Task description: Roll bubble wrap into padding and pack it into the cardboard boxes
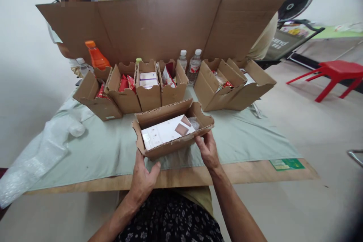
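Note:
An open-topped cardboard box point(167, 152) is tilted toward me near the front of the table. Inside it lies a white carton point(163, 132) with brown square pictures, and clear plastic wrap point(194, 123) fills the right end. My left hand point(144, 176) supports the lower left corner, fingers partly hidden under the box and thumb apart in front. At the right front corner, my right hand point(208, 149) grips the wall, thumb on the near side. Behind, a similar box holds white-and-purple cartons point(148, 79), and another holds red packets point(126, 83).
More cardboard boxes point(219, 94) stand along the back, with water bottles point(194, 64) and an orange bottle point(96, 56) behind. A tall cardboard panel point(161, 30) screens off two people. Bubble wrap point(42, 155) lies left; a green card point(287, 164) sits at the right edge.

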`<state>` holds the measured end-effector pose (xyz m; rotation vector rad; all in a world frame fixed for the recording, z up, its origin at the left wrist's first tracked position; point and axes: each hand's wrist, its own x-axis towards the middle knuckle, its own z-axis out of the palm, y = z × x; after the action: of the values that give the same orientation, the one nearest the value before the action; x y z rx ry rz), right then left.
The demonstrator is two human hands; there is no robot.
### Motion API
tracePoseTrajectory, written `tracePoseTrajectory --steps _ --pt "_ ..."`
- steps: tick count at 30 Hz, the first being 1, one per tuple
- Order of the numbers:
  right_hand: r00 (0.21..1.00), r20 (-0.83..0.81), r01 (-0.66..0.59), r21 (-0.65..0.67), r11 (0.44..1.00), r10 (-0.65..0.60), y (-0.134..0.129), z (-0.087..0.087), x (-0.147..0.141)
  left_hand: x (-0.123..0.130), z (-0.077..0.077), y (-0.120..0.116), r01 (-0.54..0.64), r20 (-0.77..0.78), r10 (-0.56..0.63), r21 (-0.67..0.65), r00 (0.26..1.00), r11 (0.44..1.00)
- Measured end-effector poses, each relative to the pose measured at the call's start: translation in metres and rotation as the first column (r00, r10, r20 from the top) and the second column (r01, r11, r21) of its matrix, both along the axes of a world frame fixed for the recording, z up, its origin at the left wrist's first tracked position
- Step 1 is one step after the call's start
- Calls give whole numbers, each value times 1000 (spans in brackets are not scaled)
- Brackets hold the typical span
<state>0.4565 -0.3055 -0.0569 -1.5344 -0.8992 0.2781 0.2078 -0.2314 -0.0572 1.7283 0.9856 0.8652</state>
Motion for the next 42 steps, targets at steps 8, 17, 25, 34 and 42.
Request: tracePoseTrajectory --steps 8,17,25,34,42 --pt "961 34 274 67 960 -276 16 -1 55 11 -10 -40 365 14 -366 25 931 931" --pt "968 -107 237 113 965 -226 49 -3 90 39 5 -39 529 8 -529 -53 848 847" --pt "970 -55 241 57 969 -238 63 -4 115 65 -2 -23 544 41 -542 -59 839 837" --pt "982 -86 180 170 969 -168 68 -28 110 80 -10 -21 558 47 -557 -39 829 829" --pt "974 -201 134 154 979 -101 59 -30 112 100 -15 -26 630 66 -627 -24 776 776"
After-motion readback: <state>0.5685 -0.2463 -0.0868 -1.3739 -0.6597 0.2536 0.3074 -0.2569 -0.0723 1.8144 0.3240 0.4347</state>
